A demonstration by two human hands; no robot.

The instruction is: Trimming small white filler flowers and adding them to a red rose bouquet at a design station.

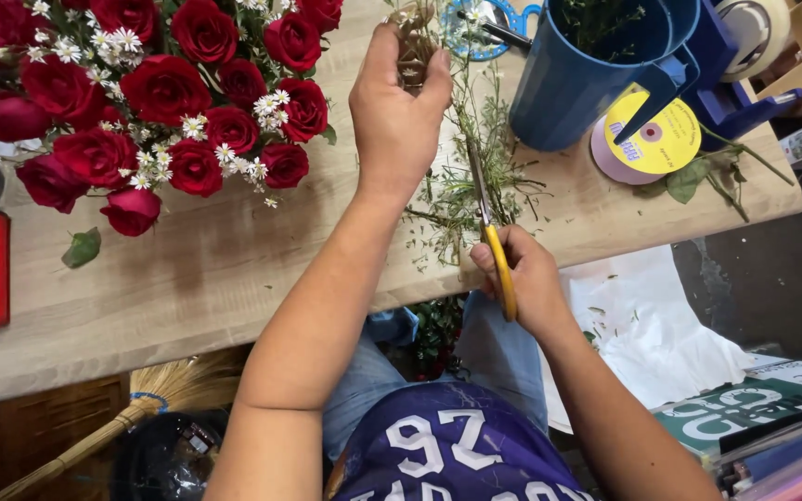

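Left hand clenches a filler sprig; right hand grasps yellow-handled scissors at its stem. Rose bouquet, upper left, appears largely assembled; trimming unfinished.

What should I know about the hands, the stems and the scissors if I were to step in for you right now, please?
Left hand: gripped around a bunch of thin green stems, held up over the wooden table.
Right hand: holds yellow-handled scissors, blades pointing up into the stems.
Cut trimmings lie on the table edge.
Rose bouquet lies at the left; blue pitcher at the right.
Stems are not yet put down.
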